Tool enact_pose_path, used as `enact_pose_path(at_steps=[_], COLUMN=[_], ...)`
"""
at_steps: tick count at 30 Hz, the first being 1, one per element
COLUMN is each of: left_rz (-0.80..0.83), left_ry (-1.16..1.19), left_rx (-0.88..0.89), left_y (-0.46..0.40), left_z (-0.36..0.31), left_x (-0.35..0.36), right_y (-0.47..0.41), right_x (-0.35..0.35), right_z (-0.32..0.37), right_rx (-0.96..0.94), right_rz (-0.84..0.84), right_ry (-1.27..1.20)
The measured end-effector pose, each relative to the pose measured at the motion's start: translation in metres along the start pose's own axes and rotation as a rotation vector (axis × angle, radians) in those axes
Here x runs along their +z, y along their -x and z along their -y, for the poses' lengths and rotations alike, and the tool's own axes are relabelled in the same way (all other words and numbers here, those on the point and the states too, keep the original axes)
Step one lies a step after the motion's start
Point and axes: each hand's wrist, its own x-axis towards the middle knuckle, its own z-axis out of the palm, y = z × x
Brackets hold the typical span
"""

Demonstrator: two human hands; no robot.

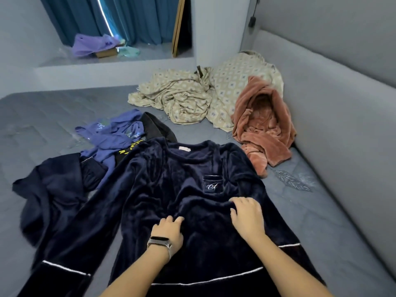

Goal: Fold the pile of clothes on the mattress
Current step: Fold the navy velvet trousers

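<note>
A dark navy velvet top point(171, 189) with white piping and a chest pocket lies spread face up on the grey mattress point(42, 116), collar pointing away from me. My left hand point(168, 230), with a wristband, rests on its middle, fingers curled into the fabric. My right hand point(247, 215) lies a little to the right below the pocket, its fingertips also digging into a fold. Whether either hand truly grips the cloth is unclear. To the left lies a second navy garment point(49, 189). Behind it lie crumpled purple clothes point(115, 133) and a black piece point(154, 127).
A pink fleece garment point(263, 129) is heaped against the padded grey wall point(342, 103) at right. A beige patterned sheet point(192, 95) is bunched at the far end of the mattress. Blue curtains point(132, 16) and a purple bag point(94, 45) sit on a ledge beyond.
</note>
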Motion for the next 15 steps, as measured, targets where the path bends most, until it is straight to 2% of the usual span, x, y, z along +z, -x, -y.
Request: enact_pose_path(at_steps=[1, 2, 4, 6, 7, 9, 11, 13, 15], left_rz=[-0.036, -0.051, 0.006, 0.208, 0.328, 0.463, 0.408, 0.297, 0.225], left_ry=[0.025, 0.054, 0.1, 0.125, 0.117, 0.067, 0.07, 0.137, 0.273], left_rx=[0.024, 0.06, 0.137, 0.165, 0.152, 0.095, 0.052, 0.044, 0.072], left_y=[0.014, 0.027, 0.052, 0.069, 0.074, 0.084, 0.092, 0.102, 0.109], left_z=[-0.009, -0.02, -0.042, -0.062, -0.07, -0.082, -0.091, -0.093, -0.09], left_x=[0.005, 0.011, 0.025, 0.041, 0.048, 0.057, 0.063, 0.064, 0.058], right_y=[0.016, 0.031, 0.055, 0.065, 0.068, 0.072, 0.07, 0.063, 0.054], right_x=[-0.003, -0.008, -0.011, -0.005, -0.002, -0.005, -0.018, -0.041, -0.068], right_z=[-0.012, -0.025, -0.057, -0.093, -0.107, -0.12, -0.117, -0.096, -0.062], right_rx=[0.096, 0.223, 0.548, 0.85, 0.933, 0.877, 0.759, 0.682, 0.567], right_rz=[-0.106, -0.132, 0.044, 0.185, 0.221, 0.308, 0.332, 0.228, 0.033], right_ry=[-0.009, 0.005, 0.006, -0.227, -0.343, -0.436, -0.411, -0.448, -0.515])
